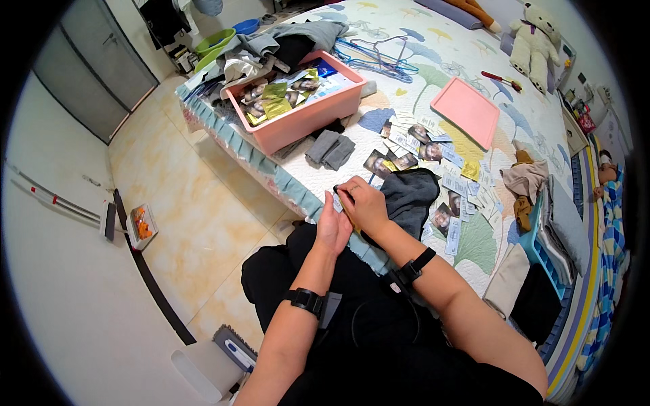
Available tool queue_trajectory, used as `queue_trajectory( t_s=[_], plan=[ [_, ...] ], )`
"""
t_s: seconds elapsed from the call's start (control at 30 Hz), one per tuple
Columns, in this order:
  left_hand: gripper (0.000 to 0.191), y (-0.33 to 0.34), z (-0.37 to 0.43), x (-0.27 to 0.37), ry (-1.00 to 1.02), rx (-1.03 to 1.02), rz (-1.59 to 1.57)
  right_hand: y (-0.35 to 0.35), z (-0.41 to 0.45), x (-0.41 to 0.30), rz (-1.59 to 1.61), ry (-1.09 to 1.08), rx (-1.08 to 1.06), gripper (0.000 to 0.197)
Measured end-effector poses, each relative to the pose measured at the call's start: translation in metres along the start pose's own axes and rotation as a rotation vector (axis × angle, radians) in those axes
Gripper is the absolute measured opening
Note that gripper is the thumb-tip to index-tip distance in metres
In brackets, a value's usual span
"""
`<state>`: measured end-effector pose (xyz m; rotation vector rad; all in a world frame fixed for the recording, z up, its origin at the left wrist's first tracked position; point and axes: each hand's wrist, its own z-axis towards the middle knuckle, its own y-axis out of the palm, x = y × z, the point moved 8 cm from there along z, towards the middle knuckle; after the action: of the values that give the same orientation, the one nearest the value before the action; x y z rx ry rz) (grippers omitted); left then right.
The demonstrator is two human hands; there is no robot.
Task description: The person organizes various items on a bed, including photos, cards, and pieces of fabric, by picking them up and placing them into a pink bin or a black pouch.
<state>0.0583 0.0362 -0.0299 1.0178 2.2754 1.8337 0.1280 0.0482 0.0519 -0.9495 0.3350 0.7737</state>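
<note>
My left hand [332,227] is turned palm up at the bed's near edge, its fingers on a small packet [337,205] that shows a white face. My right hand [364,204] bends over it and pinches the dark upper end of the same packet; the fingers hide most of it. Just right of my right hand lies a dark grey cloth with black edging [410,195]. Flat sachets and printed cards [452,188] are strewn beyond and beside the cloth. Folded grey cloths [331,150] lie ahead of my hands.
A pink plastic bin [310,119] full of gold and printed sachets stands on the bed, clothes heaped behind it. Its pink lid [466,112] lies to the right. Farther back are blue hangers [378,56] and a white teddy bear [534,45]. A blue basket [538,238] stands right.
</note>
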Motion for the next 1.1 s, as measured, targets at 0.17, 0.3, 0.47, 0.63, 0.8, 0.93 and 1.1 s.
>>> queue_trajectory(
  t_s=[0.17, 0.3, 0.47, 0.63, 0.8, 0.93, 1.1],
  plan=[
    [0.057, -0.006, 0.003, -0.005, -0.044, -0.013, 0.014, -0.001, 0.003, 0.01, -0.056, 0.083, 0.069, 0.005],
    [0.051, -0.01, 0.007, -0.004, 0.033, -0.007, 0.059, -0.004, 0.004, 0.016, -0.079, 0.095, 0.109, 0.005],
    [0.048, -0.015, 0.009, -0.002, 0.046, -0.023, 0.022, -0.003, 0.006, 0.029, -0.106, 0.144, 0.133, 0.007],
    [0.047, -0.001, 0.004, 0.002, 0.069, -0.036, 0.01, -0.018, 0.014, 0.047, -0.004, 0.175, 0.227, 0.012],
    [0.042, 0.001, 0.003, 0.01, 0.148, -0.037, 0.108, -0.01, 0.017, 0.073, 0.59, 0.553, -0.006, 0.028],
    [0.036, -0.004, 0.003, 0.014, 0.182, -0.022, 0.138, -0.024, 0.022, 0.043, 0.49, 0.456, -0.243, 0.03],
    [0.038, 0.002, 0.003, 0.013, 0.163, -0.006, 0.102, -0.069, 0.033, 0.003, 0.18, 0.12, 0.079, 0.018]
  ],
)
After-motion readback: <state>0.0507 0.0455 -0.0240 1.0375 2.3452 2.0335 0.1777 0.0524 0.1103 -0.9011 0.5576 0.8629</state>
